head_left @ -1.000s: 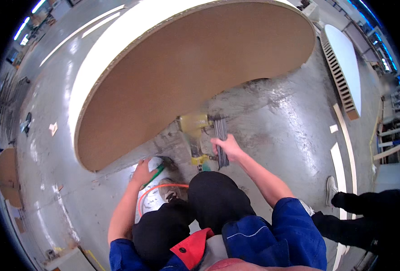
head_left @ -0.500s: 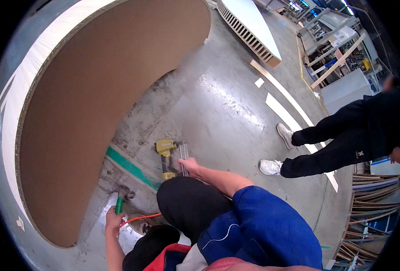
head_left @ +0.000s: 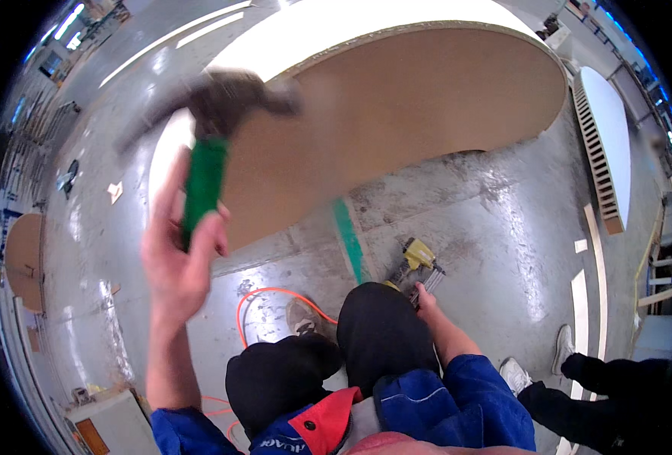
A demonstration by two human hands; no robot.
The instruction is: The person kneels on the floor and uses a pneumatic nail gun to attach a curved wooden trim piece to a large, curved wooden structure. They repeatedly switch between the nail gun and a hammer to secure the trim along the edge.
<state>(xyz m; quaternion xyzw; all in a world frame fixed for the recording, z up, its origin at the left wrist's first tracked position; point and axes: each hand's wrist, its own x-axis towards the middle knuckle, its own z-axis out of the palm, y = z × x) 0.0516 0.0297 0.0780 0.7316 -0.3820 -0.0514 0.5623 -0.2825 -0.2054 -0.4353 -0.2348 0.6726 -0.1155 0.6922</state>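
My left hand is wrapped around the green handle of a claw hammer. The hammer is raised up in front of the large board, its dark metal head smeared by motion. Low beside my knee, my right hand grips a yellow and black nail gun by its long grey magazine. The big curved brown board stands beyond both hands, with a pale band along its outer edge. It is apart from the nail gun; whether the hammer touches it I cannot tell.
An orange air hose loops over the floor by my shoe. A green stripe marks the concrete. At right stand a white slatted curved piece, pale strips and another person's legs. A brown round-ended board is at far left.
My left hand has lifted the hammer from low near the floor to high up. The view has swung left, so the board and nail gun appear further right.
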